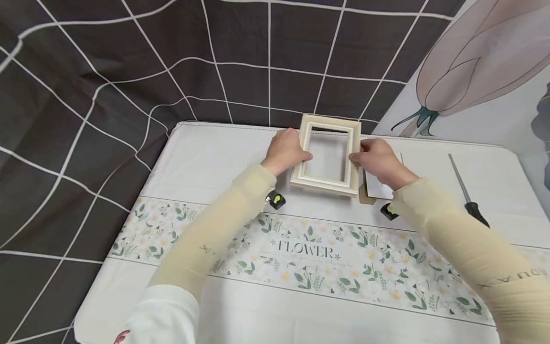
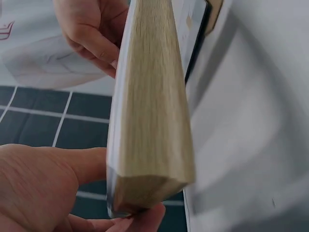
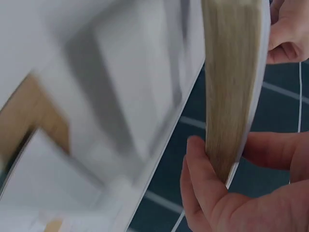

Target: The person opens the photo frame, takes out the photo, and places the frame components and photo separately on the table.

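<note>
Between both hands a pale wooden picture frame point(image 1: 325, 185) with a white inner lip is held up over the table, and its opening lets the tabletop show through. My left hand point(image 1: 285, 149) grips the left side, thumb on the front face and fingers behind. On the opposite side my right hand point(image 1: 380, 160) pinches the edge between thumb and fingers. In the left wrist view the frame's wood-grained side point(image 2: 152, 96) faces the camera, the left hand point(image 2: 43, 188) at its end. The right wrist view has the right hand point(image 3: 241, 203) around the other side.
A brown board point(image 1: 366, 195) and a white sheet point(image 1: 379, 189) lie under the right forearm. Farther right is a thin file-like tool point(image 1: 460, 179) with a black handle. A flower-printed cloth point(image 1: 240, 306) covers the table, and a dark gridded curtain point(image 1: 240, 38) hangs behind.
</note>
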A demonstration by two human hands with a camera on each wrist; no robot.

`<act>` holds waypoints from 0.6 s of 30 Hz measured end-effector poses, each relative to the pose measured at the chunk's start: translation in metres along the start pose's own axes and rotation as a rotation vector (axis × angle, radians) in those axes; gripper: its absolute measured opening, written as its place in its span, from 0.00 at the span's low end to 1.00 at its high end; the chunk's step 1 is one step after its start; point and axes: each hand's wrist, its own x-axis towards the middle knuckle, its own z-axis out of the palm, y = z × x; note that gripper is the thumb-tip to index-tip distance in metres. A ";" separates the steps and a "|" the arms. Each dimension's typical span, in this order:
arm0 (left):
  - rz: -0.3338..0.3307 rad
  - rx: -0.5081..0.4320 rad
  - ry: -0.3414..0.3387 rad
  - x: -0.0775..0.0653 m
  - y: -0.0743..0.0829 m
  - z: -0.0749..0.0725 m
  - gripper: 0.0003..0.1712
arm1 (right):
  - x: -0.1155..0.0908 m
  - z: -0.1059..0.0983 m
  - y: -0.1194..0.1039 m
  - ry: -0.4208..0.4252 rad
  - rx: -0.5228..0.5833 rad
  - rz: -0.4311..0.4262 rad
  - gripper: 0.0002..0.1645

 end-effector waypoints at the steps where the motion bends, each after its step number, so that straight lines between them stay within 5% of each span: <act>1: -0.001 0.001 0.008 -0.002 -0.005 -0.003 0.17 | 0.000 0.005 -0.004 0.012 0.009 -0.023 0.33; 6: -0.022 0.035 0.022 -0.010 -0.028 -0.010 0.19 | 0.002 0.031 -0.021 0.028 0.044 -0.075 0.32; 18: -0.134 0.123 0.056 -0.024 -0.080 -0.027 0.11 | 0.019 0.089 -0.054 -0.097 0.170 -0.016 0.38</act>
